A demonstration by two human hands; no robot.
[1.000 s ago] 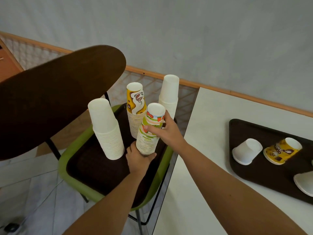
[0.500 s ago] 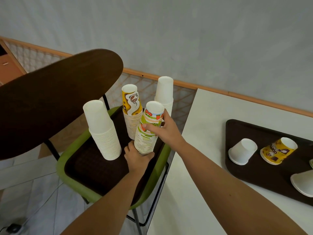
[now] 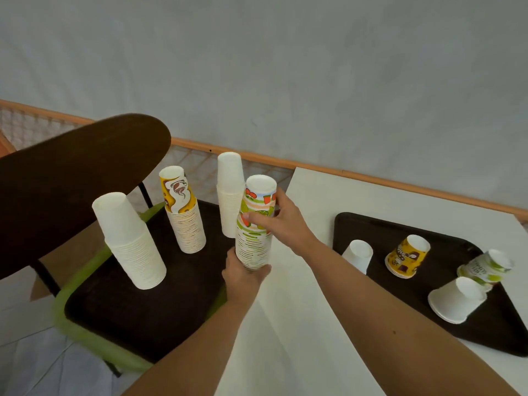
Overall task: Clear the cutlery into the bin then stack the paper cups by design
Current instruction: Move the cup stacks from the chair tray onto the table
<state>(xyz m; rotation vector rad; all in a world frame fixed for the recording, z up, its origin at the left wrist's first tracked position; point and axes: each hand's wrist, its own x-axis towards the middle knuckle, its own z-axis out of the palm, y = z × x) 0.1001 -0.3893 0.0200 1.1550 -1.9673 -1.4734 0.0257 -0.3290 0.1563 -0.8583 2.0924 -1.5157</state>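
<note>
Head view, looking down past two bare forearms that reach in from the bottom of the frame over a white tabletop (image 3: 300,324).

At centre, the left hand (image 3: 245,278) is curled round the base of a tall fruit-print stack (image 3: 254,238) of upside-down paper cups. The right hand (image 3: 281,221) wraps its fingers and thumb round the cups near the top. One hand low and one high likely steadies so tall a column against bending. The stack sits at the tabletop's left edge, and the left hand hides whether its base rests on anything.

Left of centre, a dark tray (image 3: 128,315) lies on a green chair seat (image 3: 85,335). It holds three sorted piles, apparently one per design: a plain white stack (image 3: 128,241), a yellow stack (image 3: 184,215) and a taller white stack (image 3: 230,195) behind.

At the right edge, a second dark tray (image 3: 491,335) on the tabletop carries the unsorted cups: a white cup (image 3: 358,254), a yellow cup (image 3: 407,257), a green-print cup (image 3: 485,267) and a short white pile (image 3: 457,300), several lying tilted.

No cutlery or bin is visible. A brown chair back (image 3: 71,181) fills the upper left, and a grey wall lies beyond.
</note>
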